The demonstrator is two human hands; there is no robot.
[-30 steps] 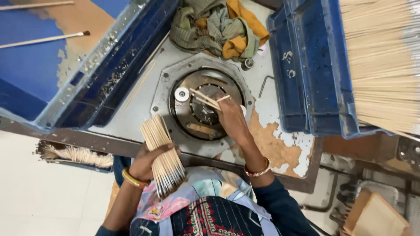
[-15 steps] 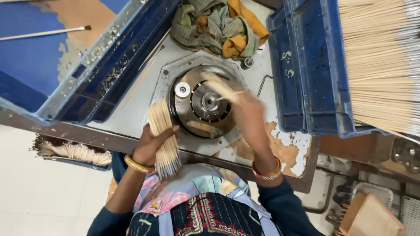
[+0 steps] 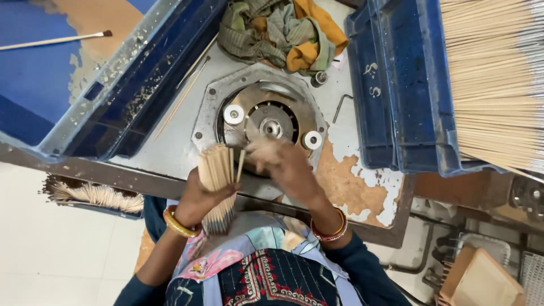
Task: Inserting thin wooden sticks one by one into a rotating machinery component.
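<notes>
Head view, left hand (image 3: 198,195): closed around a bundle of thin pale sticks (image 3: 216,175), held upright with the tips above the fingers and the lower ends below the palm; a yellow bangle (image 3: 177,222) is worn at the wrist.
Head view, right hand (image 3: 286,170): blurred; whether the fingers are open or closed cannot be told. It is placed just right of the bundle, one stick (image 3: 241,164) standing between the two hands. Red and gold bangles (image 3: 330,229) are worn at the wrist.
Beyond the fingertips: a round metal machine head (image 3: 266,122) set in an angular plate, with two small rollers (image 3: 233,114) on its face; its near edge is partly covered by the right hand.
Further beyond: a heap of crumpled cloth (image 3: 272,31), green, grey and yellow.
Left of the fingers: two loose sticks (image 3: 184,96) lying slanted on the grey worktop (image 3: 170,147).
Right of the fingers: worn patches of bare brown board (image 3: 345,187) and a bent metal key (image 3: 340,107).
Container, far right: a blue crate (image 3: 396,90) filled with a dense layer of long pale sticks (image 3: 493,79).
Container, far left: a blue tray (image 3: 34,85) with tan powder and one dark-tipped stick (image 3: 54,41).
Container, below the bench edge, left: a dark tray (image 3: 93,195) holding short pale sticks.
Container, lower right: a pale wooden box (image 3: 481,280); contents cannot be told.
</notes>
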